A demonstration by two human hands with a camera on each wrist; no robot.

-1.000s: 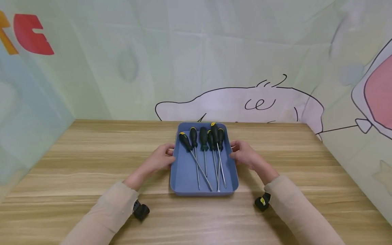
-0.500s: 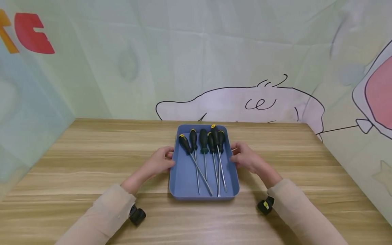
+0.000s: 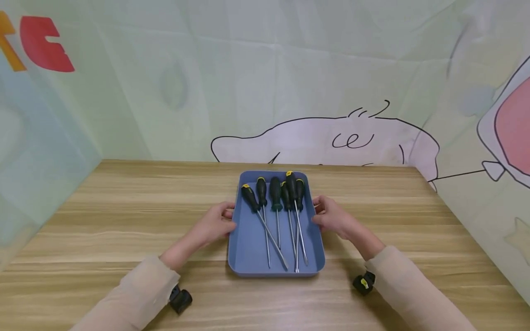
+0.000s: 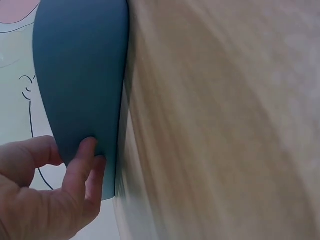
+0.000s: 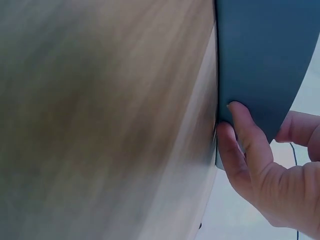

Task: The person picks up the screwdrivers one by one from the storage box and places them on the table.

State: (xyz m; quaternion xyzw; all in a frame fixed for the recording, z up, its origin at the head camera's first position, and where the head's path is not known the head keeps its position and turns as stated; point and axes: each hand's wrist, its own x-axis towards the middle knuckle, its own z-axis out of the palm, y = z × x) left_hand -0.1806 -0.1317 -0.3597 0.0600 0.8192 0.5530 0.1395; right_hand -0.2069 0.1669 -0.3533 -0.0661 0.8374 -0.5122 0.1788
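While the mid-frame tray (image 3: pixel 250 250) holds six screwdrivers (image 3: pixel 276 193), my left hand (image 3: pixel 214 223) and right hand (image 3: pixel 333 216) clasp it. I judge release remains.

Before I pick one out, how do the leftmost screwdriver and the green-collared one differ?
The leftmost screwdriver has yellow on its handle end; the green-collared screwdriver shows none. The leftmost one slants in the blue tray; the green-collared one lies nearly lengthwise. The green-collared one's visible shaft looks shorter than the leftmost's. Both have dark handles.

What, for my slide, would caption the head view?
Left hand and right hand hold a blue rectangular tray of six black-handled metal screwdrivers.
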